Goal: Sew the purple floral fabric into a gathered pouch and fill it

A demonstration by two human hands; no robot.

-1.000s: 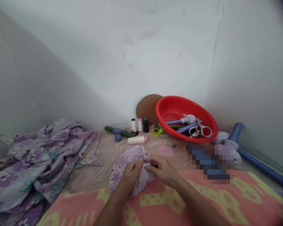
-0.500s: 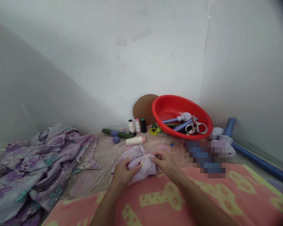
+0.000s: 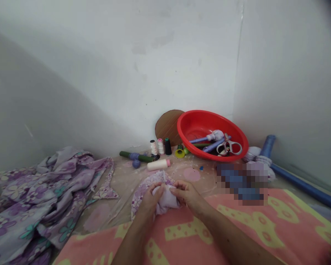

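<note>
Both hands meet over a small piece of purple floral cloth (image 3: 143,187) at the near edge of the floor covering. My left hand (image 3: 151,200) is closed, pinching the bunched pale part of the cloth (image 3: 168,198) from the left. My right hand (image 3: 188,194) is closed too, with its fingertips gripping the same bunch from the right. The two thumbs nearly touch. Part of the cloth spreads flat beyond the hands.
A pink and yellow blanket (image 3: 237,228) covers my lap. A heap of purple floral fabric (image 3: 38,191) lies at left. Thread spools (image 3: 160,146), a white cone (image 3: 157,164) and a red basin (image 3: 198,127) holding scissors (image 3: 229,146) stand by the wall. A blue tube (image 3: 298,182) lies at right.
My hands have drawn closer together and bunched the cloth into a tighter wad. The view shifted slightly.
</note>
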